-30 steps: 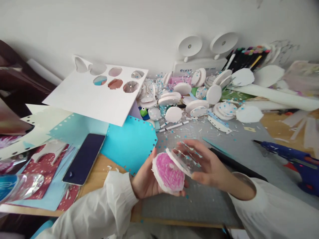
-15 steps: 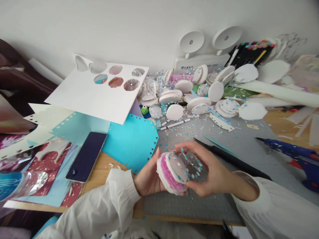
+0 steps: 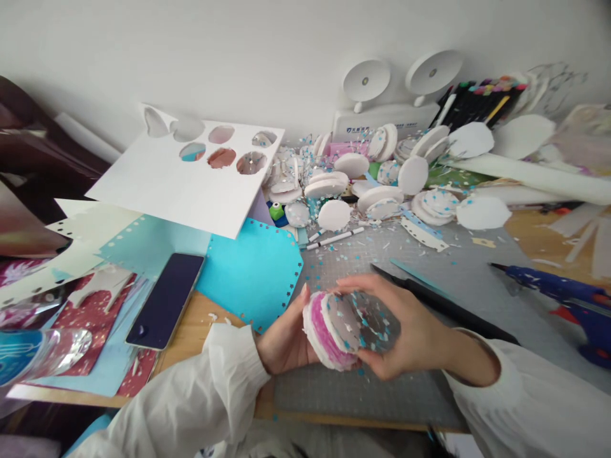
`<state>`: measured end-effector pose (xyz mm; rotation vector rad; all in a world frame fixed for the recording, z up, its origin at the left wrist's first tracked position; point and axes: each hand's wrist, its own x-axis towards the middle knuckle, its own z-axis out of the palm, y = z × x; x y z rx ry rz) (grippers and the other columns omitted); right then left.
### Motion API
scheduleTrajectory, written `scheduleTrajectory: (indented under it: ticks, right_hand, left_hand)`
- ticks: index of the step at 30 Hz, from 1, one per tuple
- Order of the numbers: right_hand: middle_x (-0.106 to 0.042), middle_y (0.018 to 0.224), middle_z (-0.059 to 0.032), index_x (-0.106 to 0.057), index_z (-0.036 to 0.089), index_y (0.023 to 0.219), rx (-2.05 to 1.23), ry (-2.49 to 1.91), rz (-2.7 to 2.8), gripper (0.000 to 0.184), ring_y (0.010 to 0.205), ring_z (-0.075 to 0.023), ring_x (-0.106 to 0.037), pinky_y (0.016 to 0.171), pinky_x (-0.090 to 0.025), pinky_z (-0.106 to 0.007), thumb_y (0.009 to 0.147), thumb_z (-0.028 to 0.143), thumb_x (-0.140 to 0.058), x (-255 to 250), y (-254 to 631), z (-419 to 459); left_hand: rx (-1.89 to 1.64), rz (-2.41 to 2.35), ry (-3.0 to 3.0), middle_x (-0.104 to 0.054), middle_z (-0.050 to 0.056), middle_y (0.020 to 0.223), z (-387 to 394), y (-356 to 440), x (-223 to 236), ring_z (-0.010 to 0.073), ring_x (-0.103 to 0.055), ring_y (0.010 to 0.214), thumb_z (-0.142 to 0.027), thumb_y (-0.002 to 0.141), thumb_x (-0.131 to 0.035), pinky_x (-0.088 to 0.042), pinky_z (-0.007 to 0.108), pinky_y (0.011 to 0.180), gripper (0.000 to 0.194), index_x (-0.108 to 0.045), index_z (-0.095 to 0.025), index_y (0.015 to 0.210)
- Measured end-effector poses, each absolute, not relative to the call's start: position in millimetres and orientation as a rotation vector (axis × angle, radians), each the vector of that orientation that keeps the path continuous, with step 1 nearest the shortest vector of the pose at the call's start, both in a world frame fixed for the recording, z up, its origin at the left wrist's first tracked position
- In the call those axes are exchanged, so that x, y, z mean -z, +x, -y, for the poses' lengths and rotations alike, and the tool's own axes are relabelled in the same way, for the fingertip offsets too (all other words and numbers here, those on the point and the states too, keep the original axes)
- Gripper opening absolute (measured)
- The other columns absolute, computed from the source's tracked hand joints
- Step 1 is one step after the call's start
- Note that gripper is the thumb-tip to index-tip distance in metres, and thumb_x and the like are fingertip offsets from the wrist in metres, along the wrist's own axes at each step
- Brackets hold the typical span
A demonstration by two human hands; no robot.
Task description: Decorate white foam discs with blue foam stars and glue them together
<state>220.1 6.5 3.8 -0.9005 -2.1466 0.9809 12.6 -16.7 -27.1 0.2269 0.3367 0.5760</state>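
Observation:
Both my hands meet over the grey cutting mat (image 3: pixel 458 267) near its front edge. My left hand (image 3: pixel 286 340) cups a round white foam disc with a pink-coloured face (image 3: pixel 319 332) from the left. My right hand (image 3: pixel 405 334) grips a clear round cover holding blue and white confetti bits (image 3: pixel 367 321) and holds it against the pink face. Fingers of both hands are curled round the pieces.
Several white foam discs (image 3: pixel 382 191) and confetti scraps lie heaped at the back. A phone (image 3: pixel 165 300) lies on blue paper (image 3: pixel 252 273) at the left under a white sheet with round cut-outs (image 3: pixel 186 184). A blue glue gun (image 3: pixel 563 296) lies right, markers (image 3: pixel 477 105) behind.
My right hand has brought the clear confetti cover down against the pink face of the disc, closing the gap. Both hands have shifted slightly right.

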Motion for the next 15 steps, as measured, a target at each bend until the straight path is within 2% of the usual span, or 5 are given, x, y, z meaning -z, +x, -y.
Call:
scheduleTrajectory:
  ticks: [3,7,10,13,15]
  right_hand:
    - [-0.054,0.130,-0.0096,-0.032,0.029,0.137,-1.140,-0.854,2.067,0.089,0.117,-0.0305,-0.055,0.101,-0.041,-0.045,0.060,0.027,-0.077,-7,223,-7]
    - [-0.033,0.150,-0.0127,-0.013,0.027,0.147,-1.437,-0.704,1.843,0.104,0.138,-0.0320,-0.032,0.111,-0.027,-0.050,0.067,0.068,-0.065,-12,226,-10]
    - [-0.044,0.145,-0.0112,-0.020,0.027,0.146,-1.543,-0.673,1.662,0.089,0.139,-0.0294,-0.031,0.112,-0.024,-0.051,0.076,0.075,-0.047,-8,224,-13]
    - [-0.070,0.105,-0.0078,-0.038,0.026,0.136,-1.469,-0.764,1.508,0.063,0.126,-0.0281,-0.048,0.106,-0.031,-0.051,0.085,0.061,-0.047,0,223,-16]
    - [-0.063,0.060,-0.0002,-0.053,0.027,0.118,-1.324,-0.871,1.381,0.037,0.099,-0.0262,-0.062,0.095,-0.042,-0.046,0.090,0.049,-0.045,6,223,-18]
  left_hand:
    - [-0.608,-0.325,0.249,-0.069,0.016,0.111,16,13,24,0.0255,-0.066,0.097,-0.059,0.093,-0.030,-0.048,0.039,0.085,0.062,-0.059,-0.012,0.122]
    - [-0.628,-0.291,0.235,-0.064,0.017,0.121,13,13,14,0.0295,-0.061,0.110,-0.055,0.092,-0.037,-0.043,0.042,0.091,0.059,-0.055,-0.011,0.127]
    - [-0.640,-0.288,0.205,-0.063,0.018,0.123,10,13,10,0.0301,-0.058,0.113,-0.050,0.090,-0.041,-0.040,0.041,0.094,0.056,-0.056,-0.009,0.126]
    - [-0.667,-0.303,0.181,-0.064,0.020,0.118,9,12,9,0.0324,-0.059,0.110,-0.048,0.089,-0.043,-0.038,0.044,0.094,0.055,-0.056,-0.007,0.124]
    - [-0.687,-0.314,0.182,-0.065,0.021,0.116,7,12,9,0.0330,-0.062,0.105,-0.046,0.088,-0.044,-0.039,0.044,0.092,0.055,-0.056,-0.007,0.124]
